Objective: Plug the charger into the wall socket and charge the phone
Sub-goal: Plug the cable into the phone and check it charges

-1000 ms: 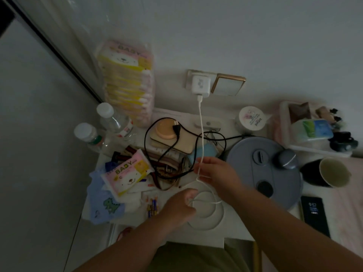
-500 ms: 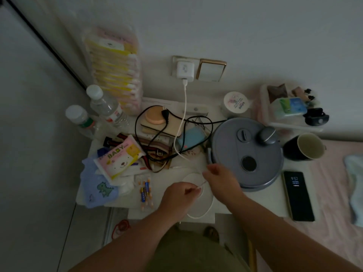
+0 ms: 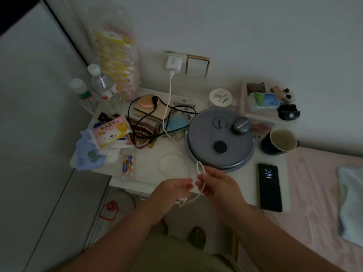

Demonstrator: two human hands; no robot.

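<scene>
A dim room, with a cluttered white table (image 3: 243, 185) against a pale wall. The charger (image 3: 173, 63) is a small white block seated in the socket (image 3: 169, 54) at twelve o'clock; its thin white cable (image 3: 168, 107) drops over the clutter. The cable's free end is hard to make out between the hands. The right hand (image 3: 217, 184) pinches a cable loop with narrowed fingers. The left hand (image 3: 172, 190) is curled loosely beside it, with cable hanging under it; its grip cannot be told. The phone (image 3: 269, 187) lies flat at three o'clock, screen lit, near a grey lid (image 3: 220, 138).
</scene>
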